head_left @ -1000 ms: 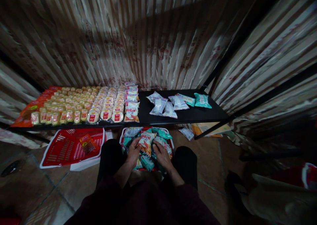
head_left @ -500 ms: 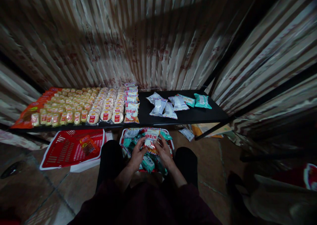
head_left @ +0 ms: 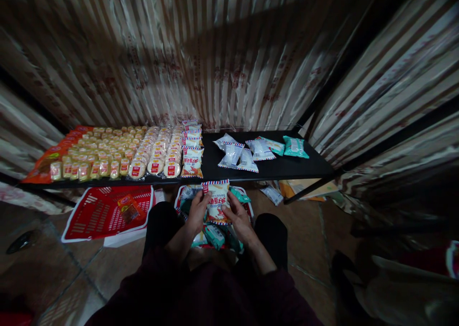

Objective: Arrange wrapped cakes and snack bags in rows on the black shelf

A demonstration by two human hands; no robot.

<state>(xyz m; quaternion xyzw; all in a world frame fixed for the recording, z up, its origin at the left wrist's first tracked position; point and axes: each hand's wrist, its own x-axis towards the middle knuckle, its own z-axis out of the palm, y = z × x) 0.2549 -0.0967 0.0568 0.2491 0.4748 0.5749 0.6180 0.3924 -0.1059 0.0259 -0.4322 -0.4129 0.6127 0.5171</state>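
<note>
Between my two hands is a white and orange snack packet [head_left: 217, 202] with a striped top edge and red lettering. My left hand [head_left: 197, 214] pinches its left side, and my right hand [head_left: 239, 217] grips its right side. Below them a basket [head_left: 250, 206] holds teal packets [head_left: 214, 235] and a few pale ones. On the black shelf [head_left: 211, 173] in front, similar white and orange packets [head_left: 192, 162] stand in a column beside rows of round crackers [head_left: 156, 166].
Small yellow-wrapped snacks [head_left: 95, 169] and orange bags [head_left: 45, 166] fill the shelf's left. Loose white packets [head_left: 231, 154] and teal ones [head_left: 296, 146] lie on its right. A red basket [head_left: 86, 216] rests on the floor at left; a silver packet [head_left: 272, 195] lies below the shelf.
The held packet has risen slightly toward the shelf edge and now stands more upright, its striped top edge showing. Both hands still grip it. The view has shifted slightly.
</note>
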